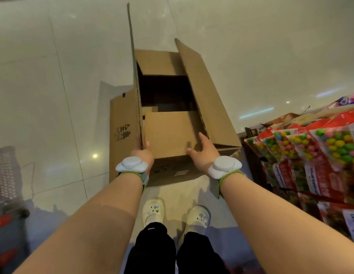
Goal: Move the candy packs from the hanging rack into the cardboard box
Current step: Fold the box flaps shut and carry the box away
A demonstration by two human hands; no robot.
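An open cardboard box (211, 107) stands on the tiled floor in front of me, its flaps up and its inside dark. My left hand (142, 154) grips the bottom of the tall left flap (133, 76), thumb on the inner side and fingers hidden behind the cardboard. My right hand (202, 152) rests with straight, spread fingers on the near flap (168, 133), close to the right flap's corner. Candy packs (310, 147) with red headers and coloured balls hang in rows on the rack at the right. Neither hand holds a pack.
A grey perforated plastic basket (6, 171) and a red-and-grey item (8, 220) sit at the left edge. My feet in white clogs (176, 214) stand just behind the box. Glossy floor tiles (53, 76) surround the box.
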